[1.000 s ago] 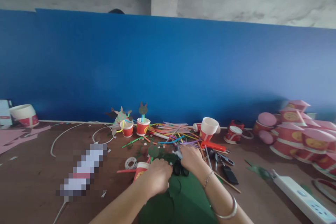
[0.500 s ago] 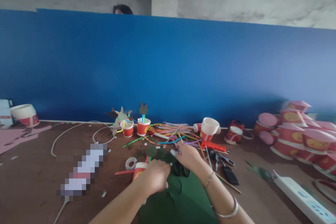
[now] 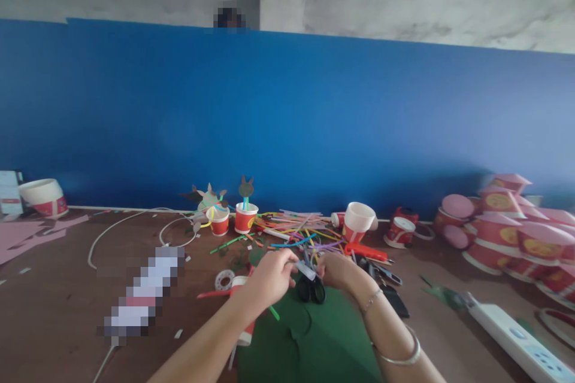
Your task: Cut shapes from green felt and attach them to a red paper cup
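My left hand [image 3: 272,278] is closed in a pinch at the near end of a small white translucent piece [image 3: 305,269]. Close to its other end, my right hand [image 3: 339,270] has its fingers curled together, and what they hold is hidden. Black-handled scissors [image 3: 311,290] lie just below the piece on dark green paper [image 3: 332,335]. Partly behind my left wrist, a red paper cup [image 3: 246,335] lies tilted, with a green straw [image 3: 274,312] near it. A dark green cut-out [image 3: 256,254] shows behind my left hand.
Coloured straws [image 3: 296,227] lie behind my hands. Upright cups [image 3: 245,218] hold animal cut-outs; a tape roll [image 3: 224,280] is at left. Right are an orange cutter [image 3: 366,251], keys [image 3: 390,275], a power strip [image 3: 516,335] and stacked cups [image 3: 498,227]. A person's head [image 3: 229,17] shows above the blue partition [image 3: 287,119].
My left hand has moved up and its fingers have come to the white piece. My right hand has shifted right and down. The person's head beyond the partition has moved right.
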`<action>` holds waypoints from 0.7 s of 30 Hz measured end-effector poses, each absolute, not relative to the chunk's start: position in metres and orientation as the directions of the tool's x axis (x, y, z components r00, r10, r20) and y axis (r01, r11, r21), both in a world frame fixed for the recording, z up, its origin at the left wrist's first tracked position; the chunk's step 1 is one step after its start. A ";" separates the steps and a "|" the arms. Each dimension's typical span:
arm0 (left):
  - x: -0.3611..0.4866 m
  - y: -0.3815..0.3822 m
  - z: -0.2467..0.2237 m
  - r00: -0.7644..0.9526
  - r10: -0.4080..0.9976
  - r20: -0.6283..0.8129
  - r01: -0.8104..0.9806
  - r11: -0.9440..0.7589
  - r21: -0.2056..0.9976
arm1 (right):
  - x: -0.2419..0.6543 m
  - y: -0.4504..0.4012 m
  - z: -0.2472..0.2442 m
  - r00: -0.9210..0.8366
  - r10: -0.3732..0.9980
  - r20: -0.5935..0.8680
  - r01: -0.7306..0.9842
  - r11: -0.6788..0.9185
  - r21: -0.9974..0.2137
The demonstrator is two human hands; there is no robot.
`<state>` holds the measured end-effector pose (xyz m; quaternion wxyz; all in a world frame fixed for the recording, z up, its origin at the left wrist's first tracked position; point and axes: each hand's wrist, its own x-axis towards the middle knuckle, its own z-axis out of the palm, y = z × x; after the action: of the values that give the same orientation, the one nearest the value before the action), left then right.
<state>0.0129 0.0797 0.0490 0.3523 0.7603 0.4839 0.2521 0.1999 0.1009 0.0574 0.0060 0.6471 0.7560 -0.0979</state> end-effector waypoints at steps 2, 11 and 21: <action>0.014 0.083 0.048 0.370 0.926 0.068 0.500 -0.260 0.826 | 0.196 0.103 0.057 -0.180 0.977 -0.116 0.975 0.162 -0.153; 0.012 0.085 0.063 0.140 0.948 0.284 0.538 -0.314 0.782 | 0.182 0.095 0.075 -0.420 0.902 0.100 0.672 0.383 -0.634; 0.012 0.081 0.064 0.194 0.925 0.328 0.635 -0.373 0.677 | 0.173 0.087 0.084 -0.483 0.869 0.110 0.560 0.403 -0.724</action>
<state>0.0125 0.0809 0.0640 0.2010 0.7460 0.5225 0.3607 0.1731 0.0866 0.0843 -0.2446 0.4458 0.8010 -0.3160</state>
